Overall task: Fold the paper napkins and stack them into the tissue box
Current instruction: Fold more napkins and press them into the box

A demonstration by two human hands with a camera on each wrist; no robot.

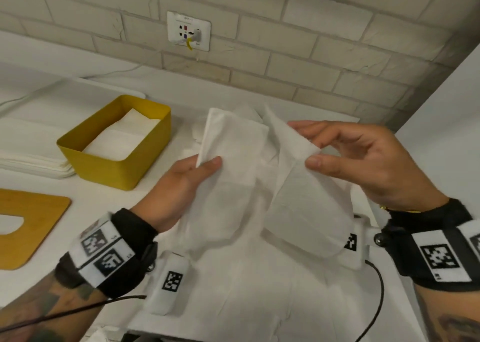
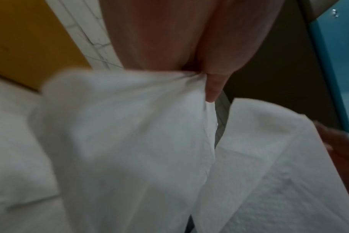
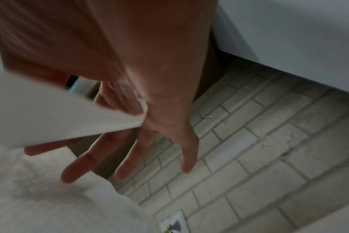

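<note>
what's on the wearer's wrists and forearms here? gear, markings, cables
Each wrist has a black band carrying white blocks printed with black square fiducial tags. White tagged camera modules sit under both wrists, with thin black cables trailing off. Both forearms are tattooed. A thin gold bracelet sits at the right wrist.

Head view bright, evenly lit, bowed at the edges; both wrist views dim and motion-blurred (nearest skin worst).

Wall socket (image 1: 188,31) on brick wall (image 1: 311,42); wooden board (image 1: 28,227) on white counter (image 1: 155,185).
</note>
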